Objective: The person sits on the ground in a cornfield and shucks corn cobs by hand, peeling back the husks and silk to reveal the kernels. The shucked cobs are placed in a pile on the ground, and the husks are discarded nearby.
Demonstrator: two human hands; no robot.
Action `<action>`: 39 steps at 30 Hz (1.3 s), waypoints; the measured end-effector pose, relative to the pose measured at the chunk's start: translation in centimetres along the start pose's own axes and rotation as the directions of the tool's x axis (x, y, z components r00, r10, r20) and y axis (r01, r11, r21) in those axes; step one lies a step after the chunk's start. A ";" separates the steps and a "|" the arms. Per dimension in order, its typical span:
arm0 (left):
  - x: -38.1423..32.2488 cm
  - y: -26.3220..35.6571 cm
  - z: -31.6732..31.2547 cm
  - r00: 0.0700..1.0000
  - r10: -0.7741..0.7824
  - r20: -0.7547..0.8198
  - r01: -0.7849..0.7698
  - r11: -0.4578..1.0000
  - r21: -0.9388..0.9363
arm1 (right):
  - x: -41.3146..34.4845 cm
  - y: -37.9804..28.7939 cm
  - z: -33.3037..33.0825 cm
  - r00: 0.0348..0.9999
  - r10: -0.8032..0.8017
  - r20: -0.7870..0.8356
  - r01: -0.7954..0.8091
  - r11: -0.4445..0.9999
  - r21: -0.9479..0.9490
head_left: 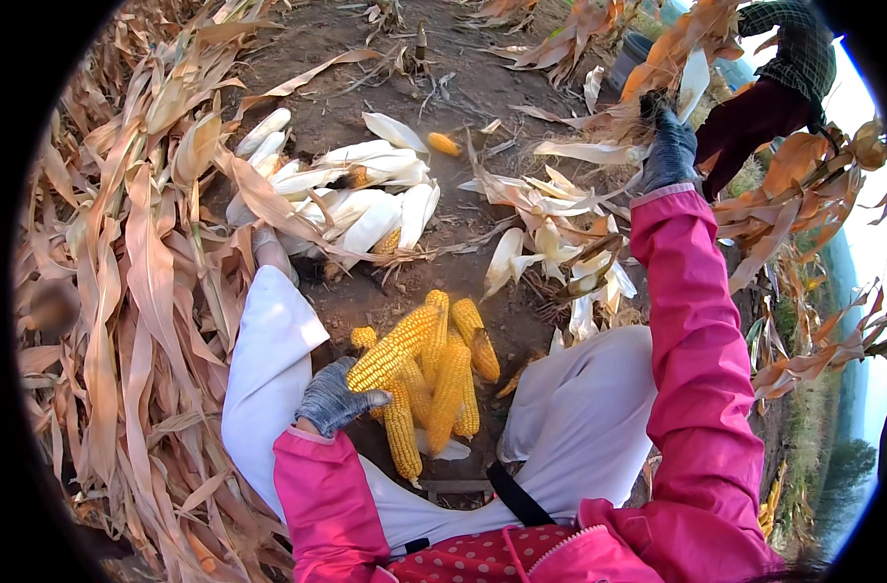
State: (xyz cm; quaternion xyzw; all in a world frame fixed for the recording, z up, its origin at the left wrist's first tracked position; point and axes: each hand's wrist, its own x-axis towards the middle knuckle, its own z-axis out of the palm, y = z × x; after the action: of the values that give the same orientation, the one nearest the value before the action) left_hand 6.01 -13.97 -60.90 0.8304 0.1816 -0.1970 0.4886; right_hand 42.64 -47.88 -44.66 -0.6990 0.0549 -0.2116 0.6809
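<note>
My left hand (336, 397), in a grey knit glove, grips the lower end of a husked yellow corn cob (394, 347). Just below and right of it lies a pile of bare corn cobs (447, 390) on the soil between my knees. My right hand (669, 151), gloved too, is stretched far forward to the right. It is closed around a bunch of dry corn husks (629, 120); the fingers are partly hidden by the leaves. Beneath that arm, pale stripped husks (560, 248) lie on the ground.
Ears still in white husks (374, 218) lie ahead, by a single bare cob (443, 143). Dry cornstalks (152, 291) bank up along my left. A person in a checked shirt (800, 55) bends at the upper right, near a dark bucket (631, 58). More stalks (800, 182) stand at right.
</note>
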 end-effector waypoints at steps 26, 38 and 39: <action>6.3 -4.6 3.9 0.945 -0.184 -0.270 0.261 0.922 0.286 | -14.4 2.5 1.9 0.597 0.058 0.800 0.170 0.965 -0.197; 6.4 -4.1 3.9 0.970 -0.129 -0.206 0.201 0.903 0.380 | -22.5 -0.2 2.7 0.289 0.026 0.957 0.506 0.845 -0.176; 6.6 -4.2 3.9 0.971 -0.105 -0.217 0.181 0.910 0.373 | -22.7 -0.3 2.5 0.269 0.039 0.962 0.531 0.828 -0.182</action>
State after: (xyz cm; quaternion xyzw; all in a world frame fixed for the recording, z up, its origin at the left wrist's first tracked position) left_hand 8.96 -14.77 -69.10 0.9104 0.2455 -0.1836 0.2777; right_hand 22.98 -37.27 -49.35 -0.8286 -0.4166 0.1499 0.3426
